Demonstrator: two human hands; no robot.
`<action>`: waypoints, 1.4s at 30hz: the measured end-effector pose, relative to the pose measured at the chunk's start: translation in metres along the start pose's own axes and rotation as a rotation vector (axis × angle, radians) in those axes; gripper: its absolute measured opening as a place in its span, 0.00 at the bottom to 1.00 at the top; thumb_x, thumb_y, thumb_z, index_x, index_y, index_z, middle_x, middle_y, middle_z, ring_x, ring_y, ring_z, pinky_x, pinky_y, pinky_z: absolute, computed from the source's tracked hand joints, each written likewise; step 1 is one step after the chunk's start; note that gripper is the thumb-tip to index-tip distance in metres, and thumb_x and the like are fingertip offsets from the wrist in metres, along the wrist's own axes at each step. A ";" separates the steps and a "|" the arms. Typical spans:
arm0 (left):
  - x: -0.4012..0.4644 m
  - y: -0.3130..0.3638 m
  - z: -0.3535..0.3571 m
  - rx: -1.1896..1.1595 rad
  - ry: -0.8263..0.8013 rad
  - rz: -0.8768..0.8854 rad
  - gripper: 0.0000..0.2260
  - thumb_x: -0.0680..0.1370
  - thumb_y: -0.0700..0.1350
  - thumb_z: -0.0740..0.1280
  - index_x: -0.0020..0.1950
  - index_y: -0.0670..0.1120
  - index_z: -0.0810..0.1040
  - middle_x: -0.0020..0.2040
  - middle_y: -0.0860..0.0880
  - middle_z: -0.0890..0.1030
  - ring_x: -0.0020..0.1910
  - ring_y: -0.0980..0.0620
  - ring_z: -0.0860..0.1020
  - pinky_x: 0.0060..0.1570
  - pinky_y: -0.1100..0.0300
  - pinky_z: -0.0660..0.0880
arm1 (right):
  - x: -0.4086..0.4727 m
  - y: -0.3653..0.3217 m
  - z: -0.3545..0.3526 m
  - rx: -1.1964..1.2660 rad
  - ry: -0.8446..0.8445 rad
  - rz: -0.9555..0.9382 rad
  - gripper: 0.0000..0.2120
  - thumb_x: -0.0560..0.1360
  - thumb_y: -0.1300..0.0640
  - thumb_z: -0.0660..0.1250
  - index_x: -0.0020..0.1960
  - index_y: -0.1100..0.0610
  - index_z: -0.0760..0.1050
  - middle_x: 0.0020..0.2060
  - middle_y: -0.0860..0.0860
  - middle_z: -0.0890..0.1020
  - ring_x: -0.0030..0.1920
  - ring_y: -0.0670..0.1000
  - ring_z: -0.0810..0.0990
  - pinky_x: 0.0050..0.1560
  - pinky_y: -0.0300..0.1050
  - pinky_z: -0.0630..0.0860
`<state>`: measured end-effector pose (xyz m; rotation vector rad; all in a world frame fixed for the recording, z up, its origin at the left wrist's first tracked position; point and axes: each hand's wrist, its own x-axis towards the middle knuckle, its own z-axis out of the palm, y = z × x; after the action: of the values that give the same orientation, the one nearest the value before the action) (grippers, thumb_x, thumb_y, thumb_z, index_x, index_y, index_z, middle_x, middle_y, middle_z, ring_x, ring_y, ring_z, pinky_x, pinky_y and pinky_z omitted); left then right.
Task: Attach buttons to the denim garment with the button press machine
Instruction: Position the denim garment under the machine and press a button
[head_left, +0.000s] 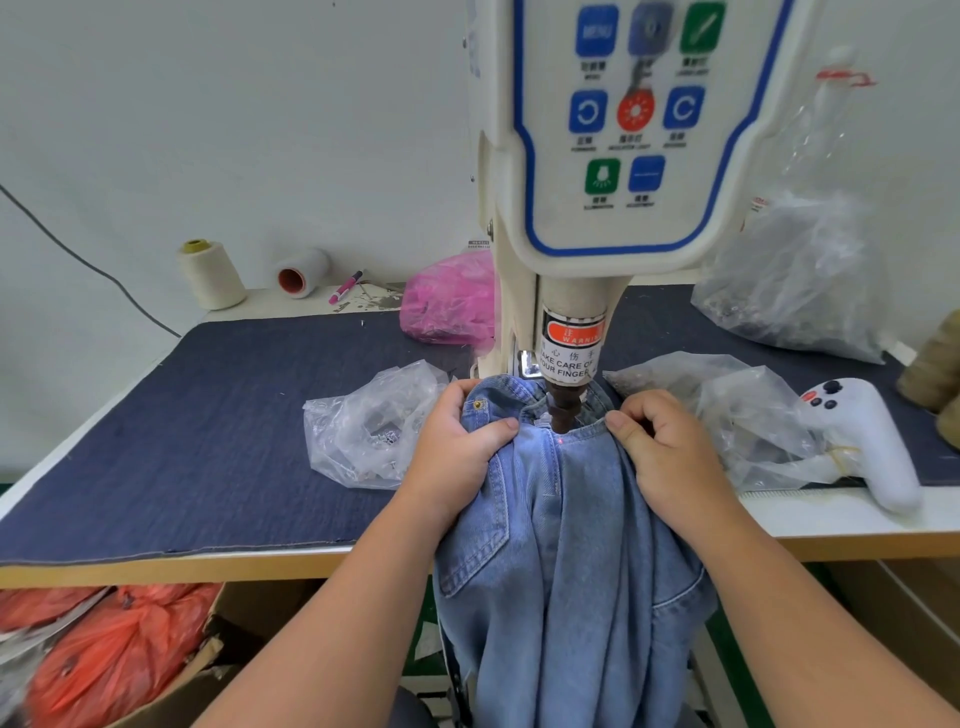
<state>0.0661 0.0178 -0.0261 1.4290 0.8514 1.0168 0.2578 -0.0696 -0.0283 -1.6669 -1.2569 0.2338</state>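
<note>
**Holding denim under the press head**

Looking down, I see the button press machine (613, 156) rising over the surface (208, 441), its ram (563, 410) just above the waistband; the denim garment (561, 561) drapes from under the ram over the front edge of the surface; my left hand (457, 447) grips the waistband with curled fingers, beside a brass button (477, 404); my right hand (662, 441) pinches the fabric on the other side; a red laser dot (561, 441) sits on the denim between both grips.
</note>
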 end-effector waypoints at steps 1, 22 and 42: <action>0.000 0.000 0.000 -0.003 -0.002 -0.003 0.15 0.68 0.45 0.73 0.53 0.56 0.79 0.49 0.52 0.85 0.49 0.52 0.84 0.48 0.57 0.78 | 0.000 0.000 0.000 0.006 -0.001 -0.001 0.08 0.77 0.60 0.68 0.41 0.60 0.74 0.40 0.50 0.75 0.40 0.38 0.72 0.42 0.26 0.65; -0.001 0.000 -0.003 -0.013 -0.031 -0.033 0.14 0.73 0.41 0.73 0.55 0.55 0.78 0.49 0.52 0.86 0.49 0.52 0.84 0.45 0.60 0.78 | -0.003 -0.001 -0.004 0.013 -0.028 0.011 0.10 0.78 0.59 0.68 0.39 0.52 0.72 0.45 0.47 0.74 0.44 0.38 0.72 0.46 0.23 0.63; -0.007 0.004 -0.002 0.021 -0.057 -0.021 0.15 0.69 0.48 0.73 0.52 0.61 0.78 0.51 0.51 0.85 0.50 0.50 0.84 0.54 0.47 0.80 | -0.008 -0.004 -0.002 0.035 -0.038 -0.028 0.09 0.78 0.61 0.67 0.40 0.54 0.75 0.49 0.45 0.74 0.48 0.29 0.72 0.48 0.19 0.62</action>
<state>0.0617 0.0120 -0.0230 1.4576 0.8357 0.9494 0.2529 -0.0775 -0.0270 -1.6207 -1.2964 0.2709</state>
